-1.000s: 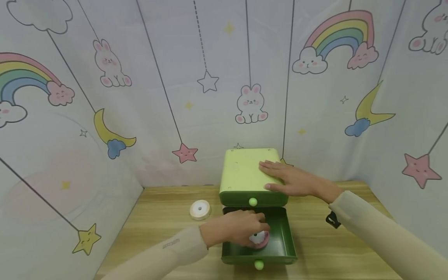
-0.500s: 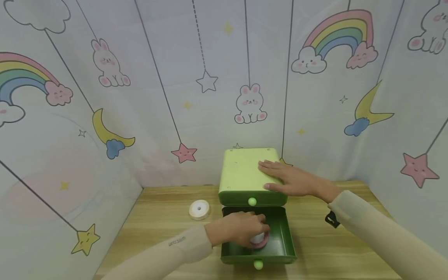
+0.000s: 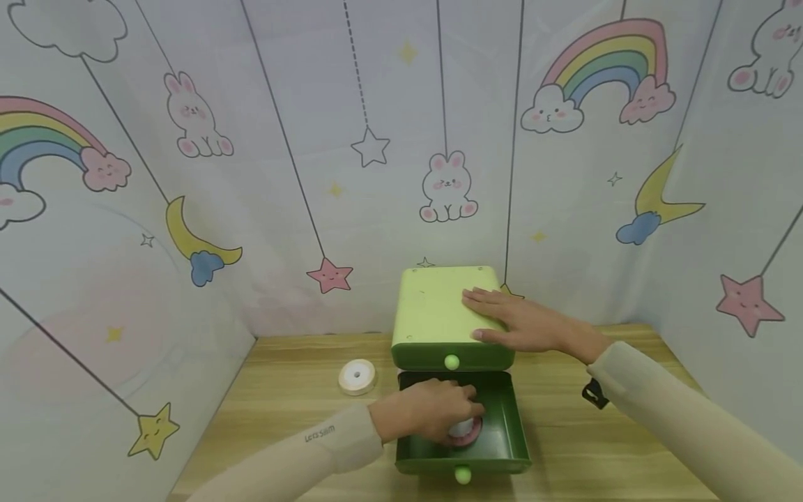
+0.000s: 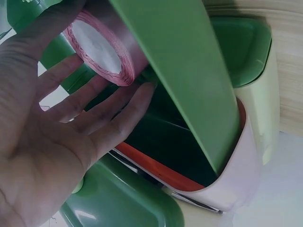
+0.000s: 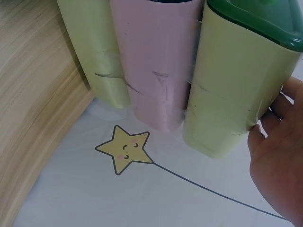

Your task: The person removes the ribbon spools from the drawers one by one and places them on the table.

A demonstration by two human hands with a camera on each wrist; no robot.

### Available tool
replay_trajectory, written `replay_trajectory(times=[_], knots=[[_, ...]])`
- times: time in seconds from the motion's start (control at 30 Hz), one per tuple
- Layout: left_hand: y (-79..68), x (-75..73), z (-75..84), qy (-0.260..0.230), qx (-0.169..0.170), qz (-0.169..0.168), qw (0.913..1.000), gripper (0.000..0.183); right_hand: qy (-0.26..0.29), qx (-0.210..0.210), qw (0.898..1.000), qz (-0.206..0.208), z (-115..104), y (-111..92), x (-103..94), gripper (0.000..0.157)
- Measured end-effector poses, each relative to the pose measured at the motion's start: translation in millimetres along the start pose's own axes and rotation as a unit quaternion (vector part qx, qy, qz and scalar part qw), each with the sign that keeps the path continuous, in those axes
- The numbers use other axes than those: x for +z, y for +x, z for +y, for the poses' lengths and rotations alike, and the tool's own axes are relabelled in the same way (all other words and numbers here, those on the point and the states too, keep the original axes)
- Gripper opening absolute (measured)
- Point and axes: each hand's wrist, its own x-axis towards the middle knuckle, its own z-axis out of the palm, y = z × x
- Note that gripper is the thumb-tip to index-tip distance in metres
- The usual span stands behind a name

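Note:
A small drawer cabinet (image 3: 439,307) has a pale green top and a dark green top drawer front. Its drawer (image 3: 505,418) below is pulled out, and in the left wrist view it comes from the pink middle section (image 4: 244,165). A roll of pink ribbon (image 4: 102,47) with a white core lies in that drawer. My left hand (image 3: 433,411) reaches in and holds the roll between thumb and index finger; the other fingers extend beside it. My right hand (image 3: 523,322) rests flat on the cabinet top, fingers straight.
A cream-coloured ribbon spool (image 3: 357,377) with a white face lies on the wooden table (image 3: 295,418) left of the cabinet. A black object (image 3: 594,394) shows by the right sleeve. Printed fabric walls (image 3: 282,139) enclose the back and sides.
My left hand has shifted slightly to the right over the ribbon roll, covering more of its core. My right hand, the cabinet and the drawer stay as they were.

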Motion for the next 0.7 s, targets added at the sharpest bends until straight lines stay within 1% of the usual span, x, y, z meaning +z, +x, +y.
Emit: replay_trajectory(times=[0.23,0.37,0.47,0.6,0.7], knots=[[0.9,1.7,-2.0,-0.028,0.005,-0.006,0.9996,0.033,-0.003,0.0,1.0,0.001,0.3,0.1,0.6,0.073],[0.4,2.3,-2.4,-0.03,0.01,-0.005,0.9995,0.028,-0.002,0.0,1.0,0.001,-0.3,0.5,-0.1,0.074],[-0.7,2.1,-2.6,-0.029,0.011,-0.006,0.9995,0.028,-0.004,-0.002,1.0,0.002,0.2,0.6,0.1,0.073],[-3.0,1.5,-3.7,-0.031,0.012,-0.01,0.9994,0.033,-0.007,-0.003,1.0,0.003,1.1,0.7,0.8,0.073],[-4.0,2.4,-5.0,-0.04,0.012,-0.012,0.999,0.039,-0.007,-0.002,1.0,0.003,1.3,0.7,1.1,0.073]])
